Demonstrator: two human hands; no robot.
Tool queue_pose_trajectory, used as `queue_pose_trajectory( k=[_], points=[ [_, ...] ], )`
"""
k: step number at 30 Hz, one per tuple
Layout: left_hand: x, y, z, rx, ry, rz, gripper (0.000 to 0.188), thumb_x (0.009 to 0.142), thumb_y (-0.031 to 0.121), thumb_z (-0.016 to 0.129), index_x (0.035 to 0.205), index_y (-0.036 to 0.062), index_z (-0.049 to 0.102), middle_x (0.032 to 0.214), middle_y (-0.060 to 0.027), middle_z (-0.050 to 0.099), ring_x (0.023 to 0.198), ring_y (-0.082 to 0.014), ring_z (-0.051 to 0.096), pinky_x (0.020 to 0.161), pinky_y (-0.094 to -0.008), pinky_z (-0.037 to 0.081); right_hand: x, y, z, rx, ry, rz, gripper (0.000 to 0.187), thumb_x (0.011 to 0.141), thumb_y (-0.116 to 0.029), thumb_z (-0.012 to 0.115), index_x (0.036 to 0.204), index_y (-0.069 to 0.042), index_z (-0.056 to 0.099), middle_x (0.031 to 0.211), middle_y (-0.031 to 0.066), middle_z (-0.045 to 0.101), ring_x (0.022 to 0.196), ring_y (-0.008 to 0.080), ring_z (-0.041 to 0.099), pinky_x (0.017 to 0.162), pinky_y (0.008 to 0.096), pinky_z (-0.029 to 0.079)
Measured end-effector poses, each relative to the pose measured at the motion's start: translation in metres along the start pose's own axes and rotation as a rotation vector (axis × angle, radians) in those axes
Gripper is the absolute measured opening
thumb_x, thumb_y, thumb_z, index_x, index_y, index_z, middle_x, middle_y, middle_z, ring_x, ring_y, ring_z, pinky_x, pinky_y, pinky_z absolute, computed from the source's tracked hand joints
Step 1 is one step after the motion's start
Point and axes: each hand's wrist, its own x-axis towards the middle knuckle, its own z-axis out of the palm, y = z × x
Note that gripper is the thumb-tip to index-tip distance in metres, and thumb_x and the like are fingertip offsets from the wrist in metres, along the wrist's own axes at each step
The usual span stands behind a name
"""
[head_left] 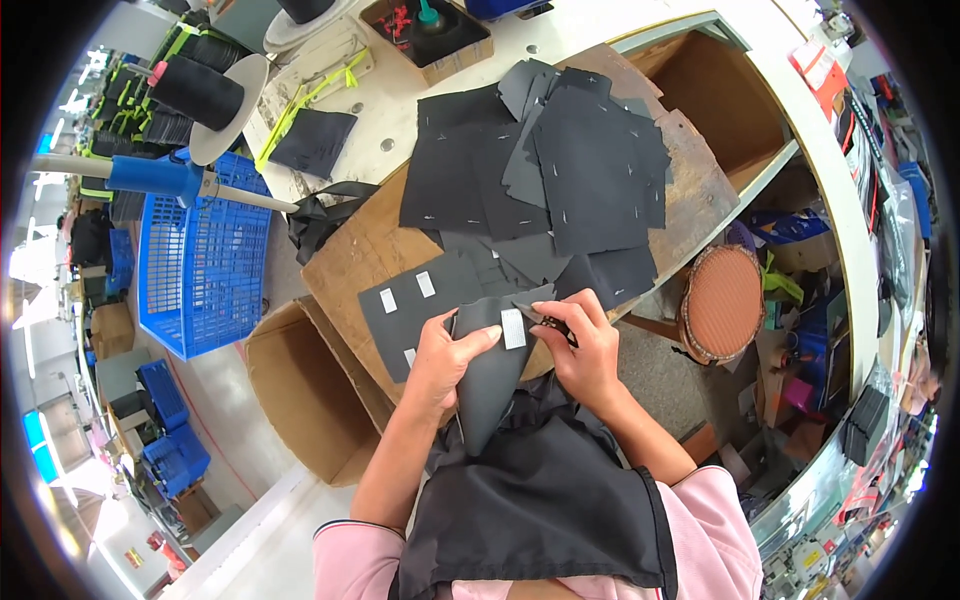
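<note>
Your left hand (pixel 440 362) is pinching the grey panel (pixel 484 385), thumb on top; your right hand (pixel 587 352) is gripping a small dark tool (pixel 553 324) beside the white patch (pixel 513 328). You should be holding the panel taut, fingertips clear. Leftward, a cardboard box (pixel 268 380) is gaping; beyond, black pieces (pixel 590 170) are crowding your space; rightward, a stool (pixel 722 303) is standing.

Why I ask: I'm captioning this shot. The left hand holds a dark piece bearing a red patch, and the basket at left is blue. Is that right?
Not quite: the patch is white, not red, as the head view shows. The left hand does hold the dark piece, and the basket at left is blue.
</note>
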Motion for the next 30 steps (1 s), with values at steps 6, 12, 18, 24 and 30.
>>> queue_pose_trajectory(
  k=[6,12,18,24,30],
  points=[
    [-0.001,0.0,0.002,-0.015,0.016,0.015,0.022,0.079,0.001,0.061,0.1,-0.0035,0.059,0.088,-0.0084,0.064,0.074,-0.0134,0.062,0.066,-0.0266,0.052,-0.004,-0.003,0.001,0.016,0.009,-0.018,0.031,0.068,0.0,0.074,0.096,-0.004,0.062,0.083,0.0091,0.055,0.061,0.0171,0.057,0.051,0.0268,0.046],
    [0.004,0.0,-0.013,-0.096,0.054,0.041,0.029,0.079,0.002,0.062,0.108,-0.0035,0.055,0.096,-0.0098,0.062,0.083,-0.0158,0.061,0.074,-0.0299,0.051,-0.007,0.016,0.005,0.584,0.174,0.479,0.024,0.082,-0.001,0.06,0.105,-0.002,0.054,0.078,-0.0007,0.049,0.062,0.0041,0.045,0.051,0.0197,0.039],
    [0.018,0.002,-0.025,-0.392,0.146,0.196,0.031,0.084,0.007,0.062,0.113,0.0019,0.054,0.102,-0.0061,0.06,0.093,-0.0176,0.058,0.082,-0.0335,0.047,-0.037,0.002,0.001,1.125,-0.252,1.194,0.035,0.086,-0.027,0.062,0.109,-0.002,0.052,0.069,-0.0041,0.044,0.048,0.0047,0.036,0.042,0.0204,0.029],
    [0.005,-0.031,-0.039,-0.51,0.149,0.362,0.048,0.084,0.013,0.063,0.127,0.0046,0.044,0.122,-0.0063,0.051,0.114,-0.0205,0.048,0.097,-0.038,0.038,0.002,0.003,0.017,1.2,0.097,1.048,0.014,0.087,-0.013,0.062,0.078,-0.01,0.052,0.059,-0.0078,0.044,0.04,0.0014,0.031,0.037,0.0198,0.025],
    [0.007,-0.004,-0.045,0.42,0.339,0.737,0.075,0.083,0.031,0.063,0.142,0.0066,0.023,0.146,-0.0119,0.026,0.135,-0.0255,0.024,0.108,-0.0427,0.021,0.025,0.031,0.002,0.641,-0.212,0.539,0.017,0.083,-0.007,0.064,0.071,-0.005,0.053,0.067,-0.0089,0.044,0.063,0.0007,0.037,0.054,0.0198,0.031]
  ],
)
